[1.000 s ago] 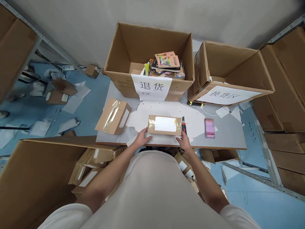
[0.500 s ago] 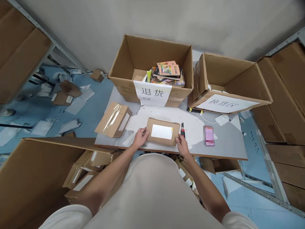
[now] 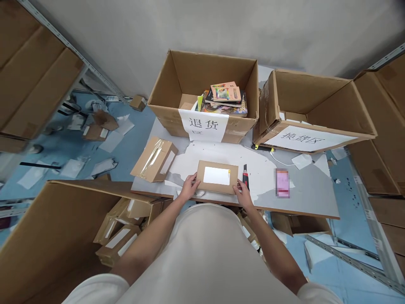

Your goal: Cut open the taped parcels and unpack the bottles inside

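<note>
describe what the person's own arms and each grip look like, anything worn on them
Both arms are bare below the short, loose sleeves of a plain off-white shirt. The left grip and right grip are bare hands, ungloved. I see no watch, bracelet or marking.

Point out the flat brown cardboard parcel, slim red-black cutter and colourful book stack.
Flat brown cardboard parcel (image 3: 217,176), head view: white label.
Slim red-black cutter (image 3: 246,176), head view: red handle.
Colourful book stack (image 3: 227,94), head view: top cover.
</note>
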A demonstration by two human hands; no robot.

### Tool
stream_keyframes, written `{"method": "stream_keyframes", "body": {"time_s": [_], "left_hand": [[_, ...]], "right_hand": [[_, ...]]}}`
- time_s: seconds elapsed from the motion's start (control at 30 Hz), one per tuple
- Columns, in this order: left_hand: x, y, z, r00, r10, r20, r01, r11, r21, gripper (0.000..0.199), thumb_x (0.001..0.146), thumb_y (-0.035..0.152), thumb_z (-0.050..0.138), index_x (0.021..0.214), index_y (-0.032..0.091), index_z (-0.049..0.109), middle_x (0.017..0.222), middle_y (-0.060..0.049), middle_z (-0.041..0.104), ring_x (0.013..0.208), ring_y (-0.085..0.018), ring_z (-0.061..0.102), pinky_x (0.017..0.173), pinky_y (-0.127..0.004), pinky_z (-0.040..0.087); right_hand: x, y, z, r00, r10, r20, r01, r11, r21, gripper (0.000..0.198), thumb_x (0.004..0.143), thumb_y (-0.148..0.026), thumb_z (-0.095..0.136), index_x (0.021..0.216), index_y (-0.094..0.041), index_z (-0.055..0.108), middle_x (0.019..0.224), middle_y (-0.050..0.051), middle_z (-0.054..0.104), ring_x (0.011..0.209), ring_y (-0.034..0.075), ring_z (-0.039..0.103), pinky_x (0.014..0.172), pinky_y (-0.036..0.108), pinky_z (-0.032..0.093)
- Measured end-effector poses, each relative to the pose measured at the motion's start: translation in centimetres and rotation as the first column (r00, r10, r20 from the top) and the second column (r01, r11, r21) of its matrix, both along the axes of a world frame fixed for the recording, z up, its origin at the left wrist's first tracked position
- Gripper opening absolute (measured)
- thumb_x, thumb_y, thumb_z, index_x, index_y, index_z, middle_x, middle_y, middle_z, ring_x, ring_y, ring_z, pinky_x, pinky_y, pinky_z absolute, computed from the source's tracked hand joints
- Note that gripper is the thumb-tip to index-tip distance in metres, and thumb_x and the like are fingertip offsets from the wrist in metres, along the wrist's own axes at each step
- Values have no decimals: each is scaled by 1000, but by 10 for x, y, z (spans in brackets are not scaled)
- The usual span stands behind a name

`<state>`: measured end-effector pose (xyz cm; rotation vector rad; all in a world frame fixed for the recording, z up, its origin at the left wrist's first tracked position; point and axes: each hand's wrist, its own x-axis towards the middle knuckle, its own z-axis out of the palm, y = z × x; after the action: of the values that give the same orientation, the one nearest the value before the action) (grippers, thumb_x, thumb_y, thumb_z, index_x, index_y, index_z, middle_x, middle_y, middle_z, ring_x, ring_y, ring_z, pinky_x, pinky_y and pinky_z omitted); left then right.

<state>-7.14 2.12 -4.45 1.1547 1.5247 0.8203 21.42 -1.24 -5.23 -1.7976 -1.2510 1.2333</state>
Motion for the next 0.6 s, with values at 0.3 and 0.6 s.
{"method": "stream_keyframes", "body": {"time_s": [0.3,0.6], "left_hand": [[1,-4,-6,1000,-1,-12,1,1000,25,47,77,36,61,122,21,60,106,-9,55,104,-22,54,91,-35,46],[-3,-4,-14,998,-51,-40,53,998,46,50,82,37,57,128,20,54,107,-8,54,103,-21,54,90,-35,47]], "right_hand": [[0,-1,0,1000,5,-5,-5,1000,-8,61,82,-50,50,134,-19,46,118,13,53,97,21,58,77,36,55],[-1,-2,1,999,-10,-31,9,1000,-26,65,82,-52,51,136,-17,43,122,15,50,100,22,55,79,36,53]]}}
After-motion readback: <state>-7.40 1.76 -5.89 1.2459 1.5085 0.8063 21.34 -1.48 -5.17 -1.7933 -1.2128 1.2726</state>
